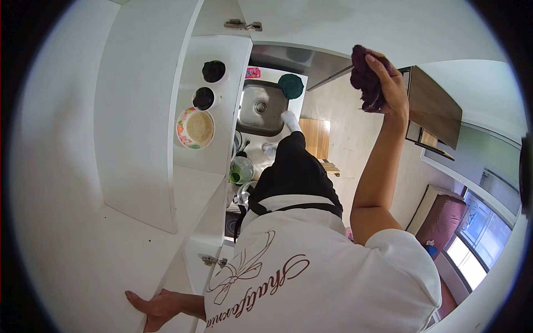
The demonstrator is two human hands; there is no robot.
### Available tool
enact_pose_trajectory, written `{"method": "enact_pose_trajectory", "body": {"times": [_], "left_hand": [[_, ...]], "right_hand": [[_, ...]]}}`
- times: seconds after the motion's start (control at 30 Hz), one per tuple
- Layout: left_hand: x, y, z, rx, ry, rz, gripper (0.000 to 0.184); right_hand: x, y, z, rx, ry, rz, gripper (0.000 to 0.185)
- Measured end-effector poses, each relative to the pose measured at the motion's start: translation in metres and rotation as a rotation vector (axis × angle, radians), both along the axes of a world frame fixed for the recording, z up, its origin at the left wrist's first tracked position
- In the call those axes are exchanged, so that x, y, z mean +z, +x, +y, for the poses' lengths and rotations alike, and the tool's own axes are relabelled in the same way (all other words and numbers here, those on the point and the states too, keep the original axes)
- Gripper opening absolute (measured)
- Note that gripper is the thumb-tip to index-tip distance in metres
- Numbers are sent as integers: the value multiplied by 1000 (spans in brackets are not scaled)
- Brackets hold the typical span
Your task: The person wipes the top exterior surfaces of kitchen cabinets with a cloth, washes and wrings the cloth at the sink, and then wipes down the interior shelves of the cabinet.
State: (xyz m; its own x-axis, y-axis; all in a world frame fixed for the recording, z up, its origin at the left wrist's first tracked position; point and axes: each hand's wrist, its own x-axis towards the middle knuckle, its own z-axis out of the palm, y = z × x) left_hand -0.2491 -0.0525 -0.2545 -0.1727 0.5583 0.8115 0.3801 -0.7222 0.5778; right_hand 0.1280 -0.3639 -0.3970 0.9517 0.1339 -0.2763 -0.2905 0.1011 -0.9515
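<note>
My right hand [388, 83] is raised at the upper right, its fingers closed around a crumpled dark maroon cloth [365, 80] that hangs out to the left of the palm. At the bottom left my left hand [158, 311] grips the edge of a white cabinet board [127, 244], thumb on the surface and fingers partly hidden past the edge. On a white shelf [191, 158] stand a flowered bowl [199, 129] with pale grainy contents and two cups with black covers [204, 99], [213, 71].
Below me, my white-socked feet [290, 120] are beside a steel sink [266, 119]. A green round object [291, 86], a clear container [241, 170] and a pot [245, 194] are near it. Open cabinet doors have metal hinges [242, 25]. A wooden stool [315, 137] stands on the floor.
</note>
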Motion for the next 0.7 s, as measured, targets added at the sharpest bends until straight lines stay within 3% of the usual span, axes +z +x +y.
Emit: {"method": "enact_pose_trajectory", "body": {"times": [0.17,0.3,0.37,0.57,0.63,0.7], "left_hand": [[-6,0,2,-31,75,-16,38],[-46,28,-12,10,211,-66,45],[-73,10,-17,33,-139,13,55],[-136,18,-41,187,-471,176,51],[-142,16,-38,213,-479,174,53],[-149,9,-32,236,-330,208,50]], "right_hand": [[-25,11,10,207,-112,53,26],[-87,24,25,311,-97,204,26],[-116,21,45,318,-104,256,25],[-189,23,95,458,-17,271,27],[-213,30,118,452,-14,204,28],[-235,44,146,533,-141,69,29]]}}
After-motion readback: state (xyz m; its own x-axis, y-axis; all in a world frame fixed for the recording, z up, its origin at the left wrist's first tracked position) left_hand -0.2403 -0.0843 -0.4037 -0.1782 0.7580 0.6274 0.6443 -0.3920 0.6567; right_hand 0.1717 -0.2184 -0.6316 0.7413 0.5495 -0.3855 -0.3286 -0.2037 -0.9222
